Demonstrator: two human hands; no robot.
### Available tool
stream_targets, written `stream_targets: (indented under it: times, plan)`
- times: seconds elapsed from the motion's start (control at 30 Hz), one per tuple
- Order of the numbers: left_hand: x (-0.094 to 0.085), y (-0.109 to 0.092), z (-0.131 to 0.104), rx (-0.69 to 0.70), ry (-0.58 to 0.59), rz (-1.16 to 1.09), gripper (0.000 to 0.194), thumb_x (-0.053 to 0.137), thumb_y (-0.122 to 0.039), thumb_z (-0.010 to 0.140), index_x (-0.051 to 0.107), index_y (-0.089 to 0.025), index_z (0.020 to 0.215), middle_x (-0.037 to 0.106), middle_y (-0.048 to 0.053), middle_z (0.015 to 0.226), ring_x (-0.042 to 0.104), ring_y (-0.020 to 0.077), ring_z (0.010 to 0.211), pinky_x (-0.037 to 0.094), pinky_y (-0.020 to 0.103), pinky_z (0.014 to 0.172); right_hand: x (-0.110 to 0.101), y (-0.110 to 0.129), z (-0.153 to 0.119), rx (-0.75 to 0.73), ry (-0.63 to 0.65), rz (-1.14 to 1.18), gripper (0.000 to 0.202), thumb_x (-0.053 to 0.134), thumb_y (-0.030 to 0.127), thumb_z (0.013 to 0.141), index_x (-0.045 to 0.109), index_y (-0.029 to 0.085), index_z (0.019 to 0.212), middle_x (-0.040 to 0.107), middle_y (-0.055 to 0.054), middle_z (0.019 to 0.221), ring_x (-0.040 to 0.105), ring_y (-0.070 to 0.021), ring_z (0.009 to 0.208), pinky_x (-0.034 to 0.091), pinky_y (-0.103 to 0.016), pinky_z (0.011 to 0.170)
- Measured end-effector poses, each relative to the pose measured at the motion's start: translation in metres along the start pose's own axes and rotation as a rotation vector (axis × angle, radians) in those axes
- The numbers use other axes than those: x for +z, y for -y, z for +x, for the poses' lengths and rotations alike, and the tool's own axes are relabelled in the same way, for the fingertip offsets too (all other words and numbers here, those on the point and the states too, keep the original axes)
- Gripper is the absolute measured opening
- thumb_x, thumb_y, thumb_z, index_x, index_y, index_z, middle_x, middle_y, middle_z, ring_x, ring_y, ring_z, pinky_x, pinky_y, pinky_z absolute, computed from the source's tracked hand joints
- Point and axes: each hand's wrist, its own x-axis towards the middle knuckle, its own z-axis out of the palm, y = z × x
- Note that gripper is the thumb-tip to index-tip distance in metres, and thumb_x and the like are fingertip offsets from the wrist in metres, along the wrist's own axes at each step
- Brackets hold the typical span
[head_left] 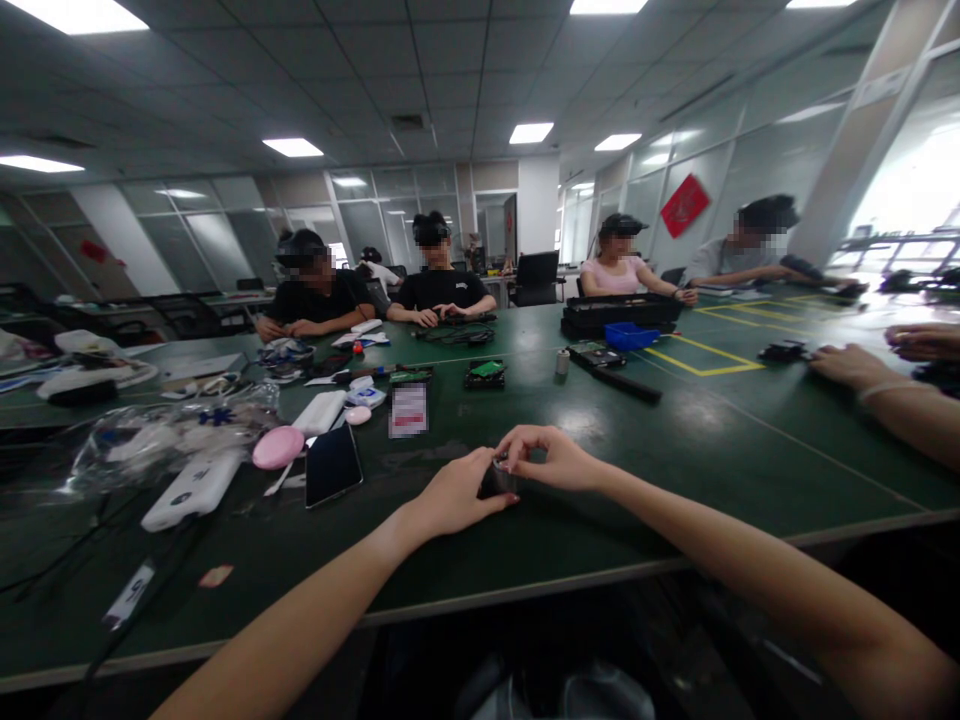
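My left hand [455, 492] curls round the side of a small dark, metallic-looking cylinder [504, 480] standing on the green table. Its thumb and fingers press on the piece from either side. At the top of the cylinder, my right hand [551, 458] has thumb and fingertips pinched together. What sits between those fingertips is too small and hidden to make out. Beyond my hands lie a device with a green circuit board [486, 373] and a small light-coloured cylinder [562, 361].
Left of my hands are a dark phone or tablet [333, 467], a pink round object [278, 447], a white device [196, 485] and plastic wrapping [120, 440]. A blue tray [631, 336] and black case [592, 318] lie farther back. Another person's hands [851, 367] rest at right; several people sit opposite.
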Motion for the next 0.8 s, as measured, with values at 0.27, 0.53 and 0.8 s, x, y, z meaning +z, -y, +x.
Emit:
stream_targets:
  times: [0.27,0.53,0.8]
  plan:
    - [0.002,0.003,0.001,0.004,-0.001,0.002,0.049,0.063,-0.048,0.078,0.053,-0.018,0.116,0.060,0.009,0.109,0.060,0.0256,0.095,0.048,0.034,0.079,0.003,-0.002,0.000,0.013,-0.038,0.009,0.017,0.061,0.029,0.083,0.065,0.014,0.075,0.066,-0.009,0.096,0.063,-0.0168,0.083,0.051,-0.031,0.076]
    - [0.001,0.002,0.000,0.004,-0.006,0.010,0.042,0.063,-0.048,0.078,0.054,-0.019,0.108,0.061,0.007,0.103,0.060,0.0237,0.090,0.047,0.032,0.076,0.005,-0.015,0.001,0.049,-0.107,0.058,0.018,0.061,0.031,0.083,0.064,0.014,0.076,0.069,-0.008,0.088,0.064,-0.0166,0.082,0.050,-0.030,0.073]
    - [0.001,0.001,0.000,-0.007,-0.009,0.019,0.044,0.063,-0.048,0.078,0.054,-0.018,0.108,0.061,0.007,0.100,0.060,0.0234,0.087,0.047,0.032,0.073,0.007,-0.011,0.001,0.014,-0.150,0.080,0.018,0.061,0.027,0.082,0.064,0.014,0.070,0.068,-0.008,0.086,0.064,-0.0166,0.080,0.050,-0.030,0.072]
